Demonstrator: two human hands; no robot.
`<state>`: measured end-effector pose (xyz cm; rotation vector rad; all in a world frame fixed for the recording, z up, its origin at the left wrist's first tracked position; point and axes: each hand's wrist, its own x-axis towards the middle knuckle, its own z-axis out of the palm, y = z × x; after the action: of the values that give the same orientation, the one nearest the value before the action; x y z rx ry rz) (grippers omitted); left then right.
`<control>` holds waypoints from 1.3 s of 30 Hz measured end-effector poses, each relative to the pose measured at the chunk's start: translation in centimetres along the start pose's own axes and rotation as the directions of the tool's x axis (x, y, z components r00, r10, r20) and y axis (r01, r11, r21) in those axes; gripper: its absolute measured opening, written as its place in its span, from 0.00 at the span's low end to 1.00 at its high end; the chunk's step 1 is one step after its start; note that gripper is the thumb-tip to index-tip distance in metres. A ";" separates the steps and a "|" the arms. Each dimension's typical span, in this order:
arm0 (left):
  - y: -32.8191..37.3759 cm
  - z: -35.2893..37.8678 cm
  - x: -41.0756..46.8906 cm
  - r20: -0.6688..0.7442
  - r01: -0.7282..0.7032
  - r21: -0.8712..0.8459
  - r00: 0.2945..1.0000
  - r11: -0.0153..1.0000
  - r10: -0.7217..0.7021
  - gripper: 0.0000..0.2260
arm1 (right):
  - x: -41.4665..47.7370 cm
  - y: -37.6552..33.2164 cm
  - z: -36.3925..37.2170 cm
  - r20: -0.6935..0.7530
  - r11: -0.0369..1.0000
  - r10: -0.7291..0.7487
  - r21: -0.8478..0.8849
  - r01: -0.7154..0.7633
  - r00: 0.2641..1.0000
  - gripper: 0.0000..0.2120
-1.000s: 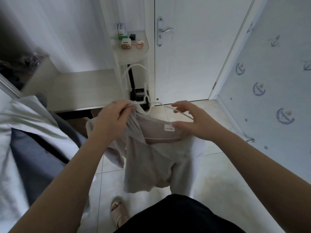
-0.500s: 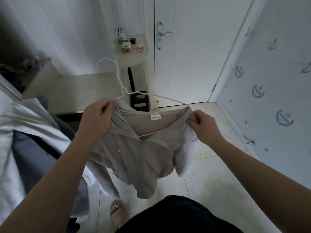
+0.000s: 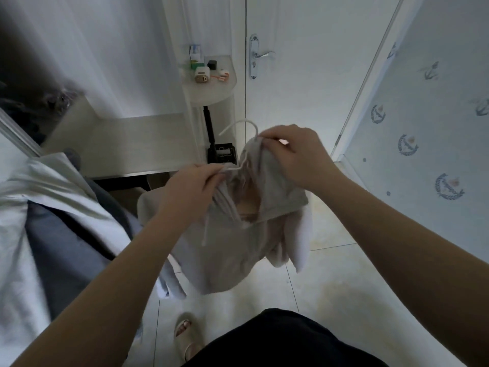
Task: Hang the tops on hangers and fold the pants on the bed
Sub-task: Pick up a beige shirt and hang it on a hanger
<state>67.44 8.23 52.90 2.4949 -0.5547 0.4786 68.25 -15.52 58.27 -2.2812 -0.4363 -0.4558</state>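
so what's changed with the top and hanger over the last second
The right hand left the shoulder of the grey top and moved up and inward to pinch the neck under the white hanger hook. The left hand kept its grip on the fabric, so the top went from spread wide to bunched between them. The clothes on the bed and the shelf look unchanged.

A home bedroom. A bed (image 3: 39, 207) with rumpled bedding stands beside a white door (image 3: 304, 62), anchor-patterned wallpaper (image 3: 423, 128) and a tiled floor (image 3: 330, 274).

Pale beige hooded top (image 3: 232, 250) hangs bunched on white hanger (image 3: 239, 125).
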 end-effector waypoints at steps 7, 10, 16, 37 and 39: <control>-1.7 -2.7 1.0 -0.160 0.169 -0.421 0.953 0.891 -0.256 0.12 | -3.9 5.9 -1.5 -0.033 0.834 0.551 0.039 -0.550 0.834 0.42; -1.4 -2.6 0.9 -0.144 0.178 -0.415 0.956 0.892 -0.257 0.12 | -5.8 7.7 -0.4 0.184 0.484 0.783 0.418 -0.768 0.594 0.38; -1.6 -1.6 0.5 -0.108 0.198 -0.420 0.958 0.886 -0.265 0.14 | -7.3 10.2 1.4 0.291 0.159 0.805 0.733 -0.661 0.517 0.09; -1.1 1.3 -1.6 0.204 0.048 0.055 0.977 0.997 -0.058 0.11 | -0.8 3.6 -0.8 0.420 -0.067 0.593 0.876 -0.477 0.687 0.05; -0.5 1.8 -1.5 0.207 0.023 0.078 0.978 0.997 -0.039 0.12 | 0.5 1.2 -1.0 0.416 -0.059 0.502 0.891 -0.450 0.758 0.08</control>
<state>66.80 8.07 50.62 2.6396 -0.5868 0.2300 69.05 -16.99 58.40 -0.8826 0.1796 0.2069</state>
